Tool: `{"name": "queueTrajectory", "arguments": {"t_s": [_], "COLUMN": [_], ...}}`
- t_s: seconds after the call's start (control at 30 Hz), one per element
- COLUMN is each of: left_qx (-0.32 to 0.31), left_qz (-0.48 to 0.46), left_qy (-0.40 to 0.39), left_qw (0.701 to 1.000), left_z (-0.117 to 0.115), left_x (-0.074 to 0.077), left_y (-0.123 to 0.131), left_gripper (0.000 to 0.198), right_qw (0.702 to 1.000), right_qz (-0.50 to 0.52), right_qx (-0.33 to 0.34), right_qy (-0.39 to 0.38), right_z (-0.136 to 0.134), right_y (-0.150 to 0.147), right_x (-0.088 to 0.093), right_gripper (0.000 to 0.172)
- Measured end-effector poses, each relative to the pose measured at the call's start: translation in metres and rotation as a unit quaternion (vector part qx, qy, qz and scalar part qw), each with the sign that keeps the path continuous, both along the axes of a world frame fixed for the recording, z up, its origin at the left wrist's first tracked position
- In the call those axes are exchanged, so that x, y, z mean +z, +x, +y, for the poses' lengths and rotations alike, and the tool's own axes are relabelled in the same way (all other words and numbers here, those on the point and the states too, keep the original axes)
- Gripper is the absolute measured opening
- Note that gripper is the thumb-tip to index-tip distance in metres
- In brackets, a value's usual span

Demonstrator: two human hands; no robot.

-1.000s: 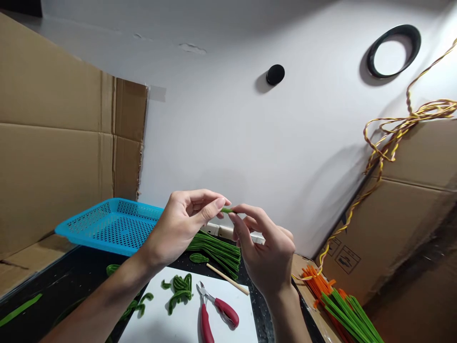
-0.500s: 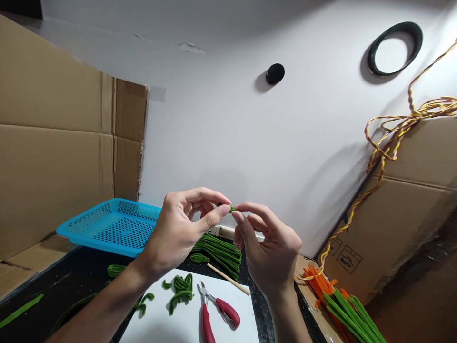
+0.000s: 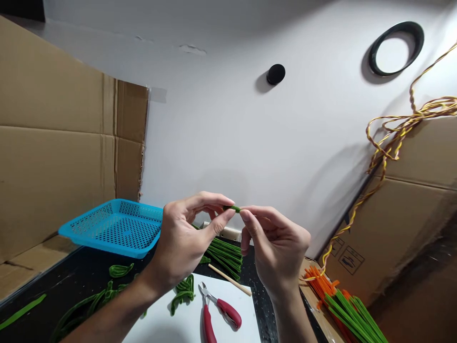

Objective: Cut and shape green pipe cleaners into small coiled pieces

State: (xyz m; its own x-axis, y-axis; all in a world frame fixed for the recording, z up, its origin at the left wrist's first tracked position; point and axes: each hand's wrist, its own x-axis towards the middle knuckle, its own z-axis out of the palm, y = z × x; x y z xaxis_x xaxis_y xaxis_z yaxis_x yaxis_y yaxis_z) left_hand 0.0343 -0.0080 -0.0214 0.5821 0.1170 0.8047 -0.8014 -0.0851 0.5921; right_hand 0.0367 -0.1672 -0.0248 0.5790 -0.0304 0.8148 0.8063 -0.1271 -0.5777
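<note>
Green stem piece [image 3: 234, 208], pinched at its ends by thumb and forefinger of left hand [image 3: 185, 238] and right hand [image 3: 278, 247], is held above the cutters [image 3: 218, 312]. Stems [image 3: 224, 252] lie behind the cutters; a basket [image 3: 107, 238] stands far left of them.

Bare left hand [image 3: 183, 240] on the blue basket [image 3: 114, 228] side, bare right hand [image 3: 276, 252] farther from the basket. Slender fingers [image 3: 210, 197], with rounded nails grown slightly past the tips. Left forearm [image 3: 107, 314] and right forearm [image 3: 291, 319] uncovered down to the lower edge of view.
</note>
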Motion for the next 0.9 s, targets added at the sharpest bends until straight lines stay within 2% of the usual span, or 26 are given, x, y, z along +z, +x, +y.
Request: {"name": "queueTrajectory", "arguments": {"t_s": [0.1, 0.2, 0.27, 0.47, 0.6, 0.7, 0.8, 0.9], "left_qx": [0.048, 0.083, 0.082, 0.04, -0.026, -0.084, -0.095, -0.085], "left_qz": [-0.05, -0.093, -0.096, -0.065, -0.001, 0.065, 0.092, 0.07], "left_qy": [0.02, 0.041, 0.046, 0.021, -0.036, -0.065, -0.061, -0.056], "left_qw": [0.997, 0.991, 0.991, 0.997, 0.999, 0.992, 0.989, 0.992], "left_z": [-0.002, -0.002, -0.001, -0.001, 0.0, 0.001, 0.001, -0.002], "left_x": [-0.004, -0.006, -0.007, -0.005, -0.001, 0.002, 0.003, 0.002], "left_y": [0.0, -0.001, -0.002, -0.003, -0.002, 0.0, 0.001, 0.0], "left_gripper": [0.01, 0.013, 0.014, 0.013, 0.01, 0.02, 0.026, 0.024], "right_qw": [0.999, 0.993, 0.982, 0.947, 0.937, 0.937, 0.929, 0.92], "right_qz": [0.028, 0.076, 0.115, 0.194, 0.222, 0.228, 0.25, 0.278], "right_qx": [0.021, 0.08, 0.128, 0.219, 0.234, 0.232, 0.242, 0.253], "right_qy": [0.017, 0.05, 0.077, 0.132, 0.131, 0.128, 0.126, 0.116], "right_z": [0.0, 0.002, 0.004, 0.011, 0.013, 0.012, 0.008, 0.005], "right_y": [0.002, 0.003, 0.004, 0.003, 0.004, 0.005, 0.006, 0.006], "right_x": [0.0, 0.001, 0.001, 0.003, 0.005, 0.005, 0.006, 0.007], "right_gripper": [0.015, 0.021, 0.025, 0.031, 0.036, 0.037, 0.039, 0.042]}}
